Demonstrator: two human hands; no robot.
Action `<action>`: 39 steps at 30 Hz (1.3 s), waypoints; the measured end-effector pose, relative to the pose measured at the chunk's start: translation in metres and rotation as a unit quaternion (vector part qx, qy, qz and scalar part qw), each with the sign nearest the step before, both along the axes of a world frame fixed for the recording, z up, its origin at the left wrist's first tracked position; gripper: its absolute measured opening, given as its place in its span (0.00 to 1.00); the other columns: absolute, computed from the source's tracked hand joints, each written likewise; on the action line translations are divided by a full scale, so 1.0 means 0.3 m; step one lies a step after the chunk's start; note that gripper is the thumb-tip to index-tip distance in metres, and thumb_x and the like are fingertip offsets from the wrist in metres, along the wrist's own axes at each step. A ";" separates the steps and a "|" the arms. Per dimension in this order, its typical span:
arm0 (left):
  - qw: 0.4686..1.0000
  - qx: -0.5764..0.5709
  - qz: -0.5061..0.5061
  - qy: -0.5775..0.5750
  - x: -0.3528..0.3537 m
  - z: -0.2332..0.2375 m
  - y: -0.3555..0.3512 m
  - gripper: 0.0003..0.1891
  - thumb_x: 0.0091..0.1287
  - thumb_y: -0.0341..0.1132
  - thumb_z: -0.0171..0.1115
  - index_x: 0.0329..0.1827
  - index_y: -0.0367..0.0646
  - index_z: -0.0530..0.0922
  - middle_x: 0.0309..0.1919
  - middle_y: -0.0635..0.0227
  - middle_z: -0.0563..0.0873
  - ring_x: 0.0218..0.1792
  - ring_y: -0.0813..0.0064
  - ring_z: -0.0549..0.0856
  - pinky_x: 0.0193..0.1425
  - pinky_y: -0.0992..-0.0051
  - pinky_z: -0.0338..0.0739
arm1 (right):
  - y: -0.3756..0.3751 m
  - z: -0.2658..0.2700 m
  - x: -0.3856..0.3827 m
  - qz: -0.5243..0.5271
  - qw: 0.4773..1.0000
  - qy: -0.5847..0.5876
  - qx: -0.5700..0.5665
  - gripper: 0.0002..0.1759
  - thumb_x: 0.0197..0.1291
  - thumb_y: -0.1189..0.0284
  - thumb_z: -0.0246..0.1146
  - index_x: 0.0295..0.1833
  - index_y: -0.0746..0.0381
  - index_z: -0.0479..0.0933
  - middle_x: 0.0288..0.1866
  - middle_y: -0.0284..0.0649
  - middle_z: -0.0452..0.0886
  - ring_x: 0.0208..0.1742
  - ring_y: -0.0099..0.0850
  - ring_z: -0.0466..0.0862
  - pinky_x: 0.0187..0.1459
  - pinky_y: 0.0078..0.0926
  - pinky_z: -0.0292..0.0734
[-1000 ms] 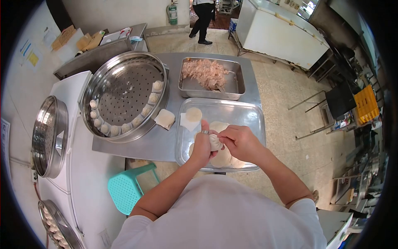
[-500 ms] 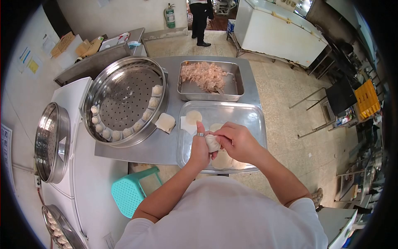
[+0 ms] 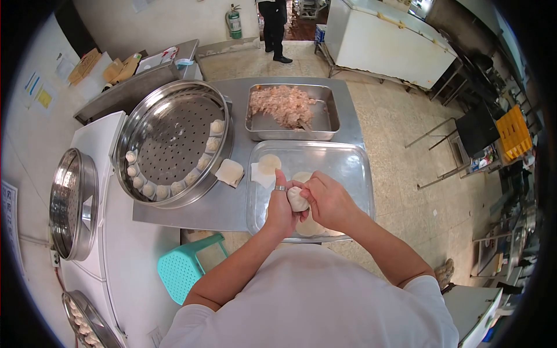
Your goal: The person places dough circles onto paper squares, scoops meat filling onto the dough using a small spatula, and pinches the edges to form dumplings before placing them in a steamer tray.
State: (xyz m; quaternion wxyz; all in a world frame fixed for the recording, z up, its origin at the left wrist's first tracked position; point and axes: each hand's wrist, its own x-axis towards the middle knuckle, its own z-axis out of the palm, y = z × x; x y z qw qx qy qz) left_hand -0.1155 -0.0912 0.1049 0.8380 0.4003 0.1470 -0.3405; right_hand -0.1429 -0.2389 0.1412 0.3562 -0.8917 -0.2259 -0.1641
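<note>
Above the near part of a metal tray [image 3: 348, 152], my left hand [image 3: 280, 210] cups a white pleated bun [image 3: 297, 199], thumb pointing up. The fingers of my right hand [image 3: 328, 202] pinch the bun's edge from the right. Flat round dough wrappers [image 3: 269, 164] lie on the tray, some partly hidden beneath my hands. Behind it, a deep pan [image 3: 332, 119] holds pink minced filling [image 3: 282, 104] with a utensil in it. To the left, a big perforated steamer [image 3: 174, 136] has several buns along its rim. Square papers [image 3: 230, 173] sit between steamer and tray.
Two more steamers stand at the left, one [image 3: 74, 203] upper and one [image 3: 87, 322] lower with buns. A turquoise stool [image 3: 181, 272] is below the table. Past the table are a person's legs [image 3: 274, 29], a white chest freezer [image 3: 386, 46] and a fire extinguisher [image 3: 234, 22].
My right hand has shifted slightly around the bun, its fingers now closer over the top. The view has moved a little.
</note>
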 end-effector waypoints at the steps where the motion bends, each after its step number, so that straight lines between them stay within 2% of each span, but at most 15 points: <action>1: 1.000 0.006 -0.002 -0.016 -0.002 0.002 0.001 0.39 0.73 0.79 0.37 0.33 0.52 0.77 0.22 0.72 0.81 0.15 0.73 0.76 0.18 0.73 0.64 | 0.000 0.009 -0.001 -0.002 1.000 0.014 0.010 0.05 0.67 0.75 0.66 0.41 0.65 0.76 0.37 0.46 0.78 0.35 0.46 0.82 0.35 0.42 0.79; 5: 1.000 -0.008 -0.006 -0.026 0.013 0.008 0.015 0.40 0.76 0.76 0.32 0.37 0.48 0.77 0.24 0.67 0.81 0.16 0.74 0.75 0.17 0.74 0.63 | -0.012 0.050 0.000 -0.021 0.993 0.062 0.098 0.03 0.70 0.76 0.64 0.44 0.65 0.79 0.38 0.45 0.80 0.36 0.46 0.84 0.36 0.41 0.79; 13: 1.000 -0.009 -0.021 0.003 0.019 -0.001 0.005 0.41 0.74 0.79 0.33 0.34 0.49 0.77 0.22 0.69 0.78 0.16 0.75 0.73 0.18 0.74 0.61 | 0.002 0.049 -0.015 -0.018 0.994 0.063 0.083 0.04 0.67 0.77 0.66 0.45 0.65 0.83 0.37 0.46 0.81 0.36 0.47 0.84 0.36 0.39 0.80; 16: 0.999 -0.013 -0.026 0.017 0.017 -0.005 0.004 0.39 0.73 0.79 0.36 0.33 0.51 0.77 0.24 0.71 0.82 0.16 0.74 0.77 0.16 0.76 0.66 | 0.005 0.032 -0.018 -0.025 0.994 0.064 0.089 0.04 0.67 0.77 0.67 0.44 0.66 0.84 0.37 0.46 0.82 0.35 0.45 0.84 0.36 0.39 0.80; 17: 1.000 -0.011 -0.020 0.007 0.016 -0.009 0.001 0.40 0.73 0.79 0.35 0.33 0.50 0.77 0.23 0.71 0.81 0.16 0.75 0.76 0.17 0.76 0.65 | 0.006 0.030 -0.019 -0.028 0.993 0.066 0.098 0.04 0.66 0.77 0.68 0.44 0.66 0.84 0.37 0.46 0.82 0.34 0.45 0.84 0.36 0.38 0.80; 20: 1.000 0.002 -0.001 -0.031 0.016 -0.026 -0.007 0.41 0.74 0.78 0.34 0.34 0.47 0.77 0.22 0.70 0.79 0.17 0.77 0.74 0.18 0.77 0.63 | -0.019 0.053 -0.022 -0.011 0.963 0.194 0.186 0.04 0.65 0.77 0.68 0.43 0.67 0.84 0.37 0.45 0.83 0.33 0.40 0.84 0.36 0.36 0.79; 23: 0.996 0.026 0.006 -0.087 0.008 -0.047 -0.015 0.41 0.75 0.77 0.33 0.34 0.46 0.77 0.22 0.70 0.79 0.17 0.79 0.75 0.18 0.78 0.65 | -0.029 0.060 -0.028 -0.021 0.965 0.211 0.156 0.04 0.65 0.78 0.68 0.42 0.68 0.83 0.36 0.45 0.83 0.32 0.37 0.84 0.36 0.34 0.78; 26: 0.991 0.038 0.003 -0.129 0.002 -0.062 -0.020 0.41 0.76 0.76 0.33 0.34 0.46 0.77 0.22 0.71 0.78 0.18 0.79 0.76 0.18 0.78 0.66 | -0.030 0.058 -0.036 -0.035 0.961 0.226 0.156 0.03 0.66 0.79 0.70 0.43 0.68 0.84 0.35 0.38 0.81 0.33 0.22 0.78 0.34 0.23 0.74; 29: 0.996 0.014 0.018 -0.083 0.011 -0.052 -0.033 0.41 0.75 0.77 0.33 0.33 0.46 0.76 0.22 0.70 0.79 0.19 0.77 0.78 0.17 0.77 0.66 | -0.029 0.062 -0.050 -0.055 0.955 0.236 0.169 0.06 0.64 0.82 0.69 0.46 0.67 0.85 0.39 0.40 0.82 0.34 0.27 0.81 0.36 0.25 0.76; 31: 0.999 -0.027 0.019 -0.011 0.025 -0.015 -0.027 0.41 0.75 0.77 0.32 0.33 0.47 0.76 0.23 0.69 0.79 0.20 0.75 0.79 0.18 0.76 0.66 | -0.028 0.066 -0.067 -0.034 0.991 0.082 0.104 0.12 0.59 0.83 0.68 0.49 0.65 0.85 0.40 0.42 0.81 0.38 0.36 0.82 0.38 0.31 0.79; 32: 0.999 -0.042 0.003 -0.016 0.027 -0.018 -0.022 0.41 0.75 0.77 0.32 0.31 0.47 0.76 0.23 0.69 0.80 0.20 0.73 0.79 0.18 0.75 0.67 | -0.029 0.069 -0.074 -0.023 0.997 0.004 0.070 0.15 0.57 0.84 0.68 0.51 0.65 0.86 0.41 0.43 0.81 0.41 0.41 0.83 0.39 0.33 0.80; 35: 0.994 -0.090 -0.055 -0.029 0.041 -0.034 -0.001 0.43 0.74 0.79 0.31 0.28 0.47 0.76 0.23 0.68 0.81 0.21 0.70 0.80 0.20 0.73 0.69 | -0.058 0.073 -0.098 0.001 1.000 0.001 -0.014 0.23 0.54 0.86 0.67 0.57 0.62 0.85 0.46 0.44 0.79 0.47 0.43 0.82 0.43 0.36 0.82; 37: 0.986 -0.134 -0.099 -0.032 0.052 -0.042 0.002 0.45 0.73 0.80 0.31 0.27 0.46 0.77 0.23 0.67 0.81 0.22 0.69 0.81 0.22 0.72 0.71 | -0.072 0.127 -0.098 -0.032 0.999 -0.004 0.029 0.25 0.51 0.84 0.70 0.58 0.62 0.84 0.48 0.45 0.79 0.48 0.44 0.82 0.45 0.38 0.82; 39: 0.988 -0.139 -0.065 0.024 0.043 -0.037 -0.038 0.46 0.72 0.80 0.31 0.27 0.45 0.79 0.24 0.65 0.82 0.22 0.67 0.81 0.25 0.71 0.73 | -0.072 0.137 -0.101 -0.046 0.998 -0.003 0.052 0.27 0.49 0.81 0.74 0.58 0.63 0.83 0.51 0.46 0.79 0.50 0.45 0.82 0.46 0.38 0.82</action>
